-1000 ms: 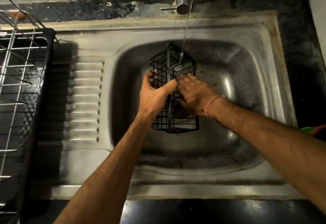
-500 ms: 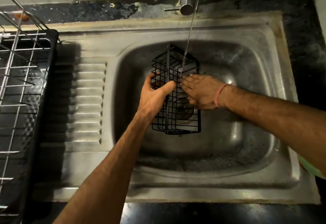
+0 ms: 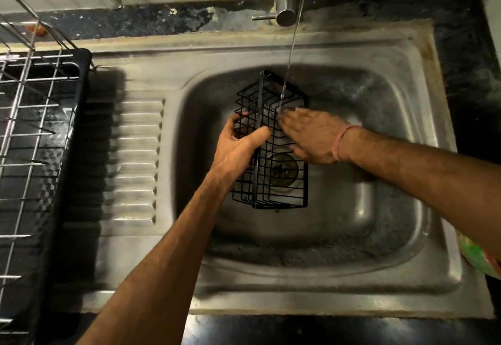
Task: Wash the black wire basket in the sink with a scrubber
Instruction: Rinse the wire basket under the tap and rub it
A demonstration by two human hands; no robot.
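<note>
Looks like the rinse stage: the black wire basket (image 3: pixel 271 152) stands in the steel sink (image 3: pixel 379 236) under the tap's thin stream. Left hand (image 3: pixel 238 149) fingers clamp its frame, right hand (image 3: pixel 311 138) fingers lie flat, rubbing. No scrubber visible, so scrubbing's probably still left.

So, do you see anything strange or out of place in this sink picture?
One thing: no scrubber is visible. The right hand rubs the black wire basket with bare flat fingers under the thin water stream, while the left hand grips its side. The basket stands on end over the drain. Nothing looks spilled or damaged.
</note>
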